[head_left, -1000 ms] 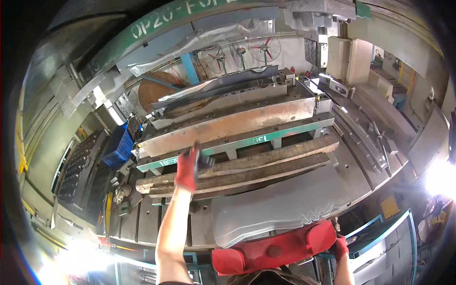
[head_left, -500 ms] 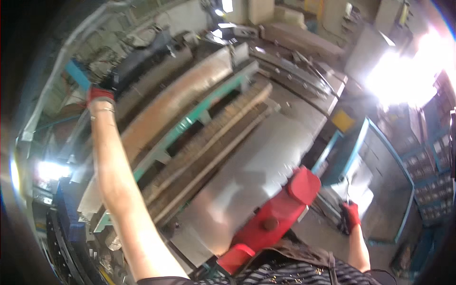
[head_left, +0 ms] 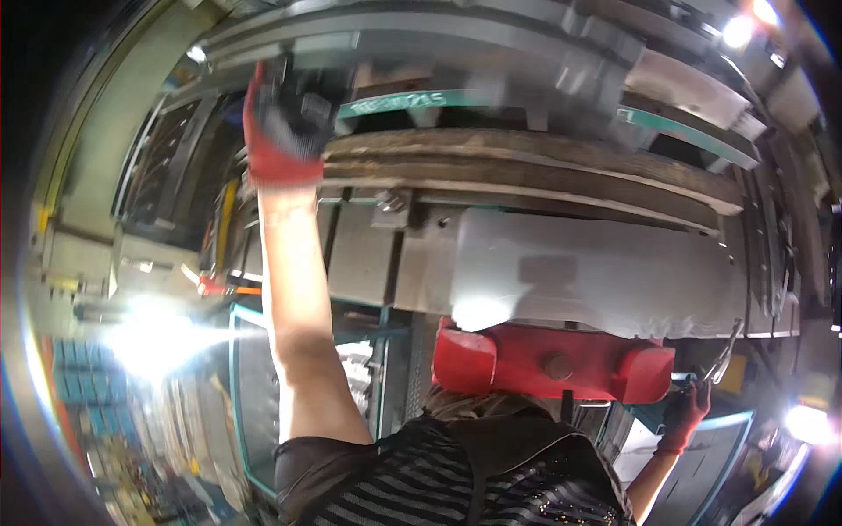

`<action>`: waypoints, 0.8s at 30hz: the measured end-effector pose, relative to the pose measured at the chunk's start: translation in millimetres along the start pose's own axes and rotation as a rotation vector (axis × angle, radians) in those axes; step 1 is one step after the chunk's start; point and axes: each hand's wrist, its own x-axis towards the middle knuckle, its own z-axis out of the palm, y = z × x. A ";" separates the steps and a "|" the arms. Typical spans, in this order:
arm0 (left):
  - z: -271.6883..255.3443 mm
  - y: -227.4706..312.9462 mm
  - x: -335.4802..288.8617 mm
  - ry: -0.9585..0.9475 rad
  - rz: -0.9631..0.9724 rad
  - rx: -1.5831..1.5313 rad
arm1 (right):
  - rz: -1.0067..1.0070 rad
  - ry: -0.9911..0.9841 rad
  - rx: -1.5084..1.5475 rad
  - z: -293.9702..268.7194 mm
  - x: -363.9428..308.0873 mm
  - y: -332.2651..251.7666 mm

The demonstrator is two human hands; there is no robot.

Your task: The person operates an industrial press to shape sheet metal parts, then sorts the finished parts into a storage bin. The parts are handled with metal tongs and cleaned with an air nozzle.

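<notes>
My left hand (head_left: 294,123), in a red and black glove, reaches up in front of the left end of a long metal die (head_left: 509,79). Motion blur smears its fingers, so what they hold, if anything, does not show. At the lower right my right hand (head_left: 686,408), gloved the same way, is closed on a slim metal tool (head_left: 724,355) that looks like tongs. The tool points up toward the right corner of a grey metal sheet (head_left: 596,263), whether touching it I cannot tell. That sheet lies flat on the machine bed, between wooden planks and a red housing.
Wooden planks (head_left: 526,162) run along the die's near side, under a green strip (head_left: 421,101). Right at my body sits the red housing (head_left: 526,351) with a round brown knob (head_left: 557,366). A blue-framed cart (head_left: 241,394) stands lower left. Bright lamps glare on both sides.
My view has swung round, so the bed now runs across it. My left hand has come away from a blue piece at the far left. The right hand still grips the metal tool.
</notes>
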 end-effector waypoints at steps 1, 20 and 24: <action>-63.0 23.6 -24.7 -0.032 -0.131 -0.105 | -0.013 -0.028 -0.030 8.5 5.5 -2.9; -417.5 -44.5 -211.2 0.412 -0.115 0.960 | 0.092 -0.114 -0.316 63.6 -5.6 -32.1; -364.8 -49.5 -181.8 0.793 -0.513 0.241 | 0.084 -0.089 -0.411 60.8 -15.0 -30.5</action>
